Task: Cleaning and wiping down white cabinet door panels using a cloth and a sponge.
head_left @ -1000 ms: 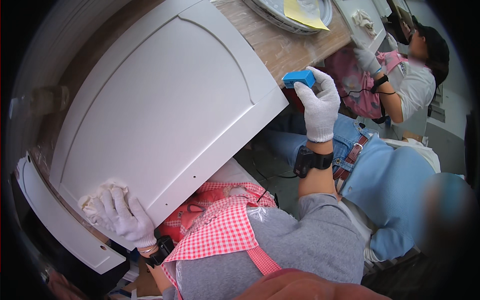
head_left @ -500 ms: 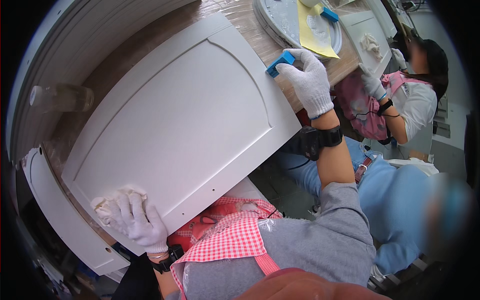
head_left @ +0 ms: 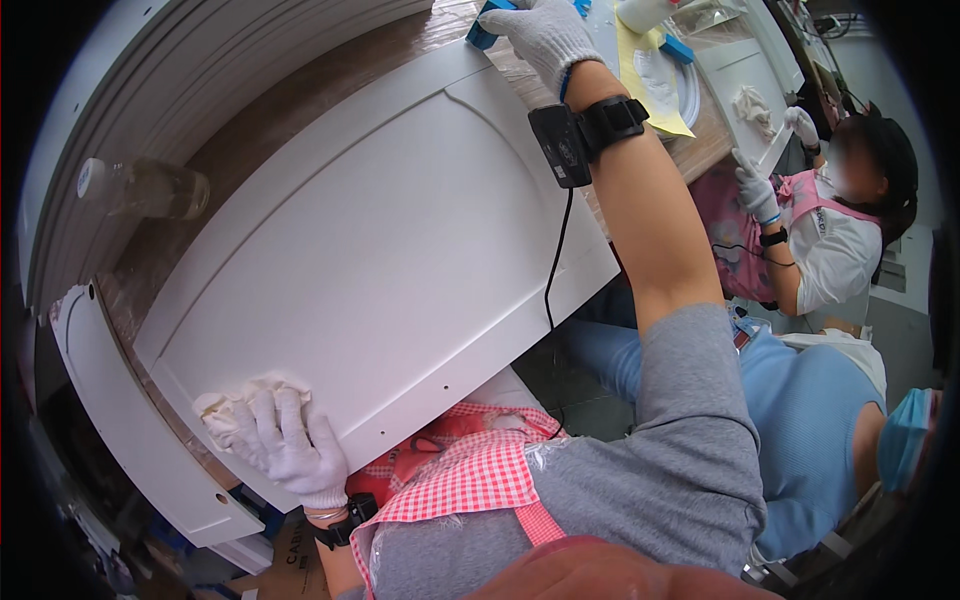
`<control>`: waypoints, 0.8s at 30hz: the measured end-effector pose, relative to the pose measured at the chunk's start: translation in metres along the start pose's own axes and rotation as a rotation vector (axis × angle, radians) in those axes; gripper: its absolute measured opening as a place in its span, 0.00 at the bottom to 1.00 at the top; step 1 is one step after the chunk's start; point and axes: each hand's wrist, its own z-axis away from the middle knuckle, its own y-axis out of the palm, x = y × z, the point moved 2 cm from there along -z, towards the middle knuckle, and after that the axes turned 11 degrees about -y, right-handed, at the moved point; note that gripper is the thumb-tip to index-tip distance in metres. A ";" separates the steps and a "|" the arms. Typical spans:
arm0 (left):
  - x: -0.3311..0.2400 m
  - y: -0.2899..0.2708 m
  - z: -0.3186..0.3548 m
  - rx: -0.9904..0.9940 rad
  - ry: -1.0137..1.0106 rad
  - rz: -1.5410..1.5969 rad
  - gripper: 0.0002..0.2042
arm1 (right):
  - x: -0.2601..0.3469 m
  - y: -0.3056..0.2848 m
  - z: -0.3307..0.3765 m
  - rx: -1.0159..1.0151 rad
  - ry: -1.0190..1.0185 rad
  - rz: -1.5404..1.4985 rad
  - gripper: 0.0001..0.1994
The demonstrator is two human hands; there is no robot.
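Note:
A large white cabinet door panel (head_left: 360,260) with a curved groove lies across the table in front of me. At its near left corner my left hand (head_left: 295,445), in a white glove, presses on a crumpled white cloth (head_left: 225,410), fingers curved over it. My right hand (head_left: 550,42), gloved too, reaches to the panel's far end. Its thumb and fingers grip a blue sanding block (head_left: 488,24) at the far edge; part of the block is hidden by the fingers.
Stacked white panels (head_left: 190,80) curve along the left, beside a capped clear bottle (head_left: 150,190). A narrower white panel (head_left: 140,420) lies lower left. Far right are a yellow sheet (head_left: 640,75) and another blue block (head_left: 677,48). Two people are close on my right, one with gloved hands (head_left: 757,187).
My right hand has moved away and leftward with the blue sanding block, from the panel's right edge to its far end. My left hand stays on the cloth. The view has shifted slightly.

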 end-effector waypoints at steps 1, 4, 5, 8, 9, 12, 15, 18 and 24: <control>-0.001 -0.001 -0.001 0.001 0.000 0.003 0.20 | -0.005 0.000 -0.003 0.002 0.003 0.001 0.13; -0.004 -0.002 -0.006 0.014 0.004 0.015 0.19 | -0.008 -0.003 -0.005 0.017 -0.031 -0.051 0.12; -0.003 -0.004 -0.005 0.024 -0.003 0.015 0.19 | 0.010 -0.005 0.004 0.044 -0.001 0.142 0.11; -0.004 -0.006 -0.004 0.033 -0.012 -0.014 0.18 | 0.027 -0.015 0.041 0.072 0.007 0.384 0.12; -0.003 -0.004 -0.004 0.041 -0.004 -0.011 0.18 | 0.026 -0.023 0.051 0.074 -0.021 0.430 0.13; -0.005 0.001 -0.003 0.033 0.010 0.034 0.19 | -0.028 -0.050 0.086 0.068 0.108 0.107 0.22; 0.000 0.001 0.002 0.020 0.018 -0.012 0.20 | -0.014 -0.068 0.154 0.013 0.129 0.078 0.24; 0.004 0.004 0.002 0.014 0.032 0.020 0.20 | -0.010 -0.092 0.218 -0.064 0.218 0.033 0.22; 0.007 0.007 0.003 -0.019 0.060 0.019 0.18 | -0.008 -0.120 0.311 -0.197 0.363 0.027 0.21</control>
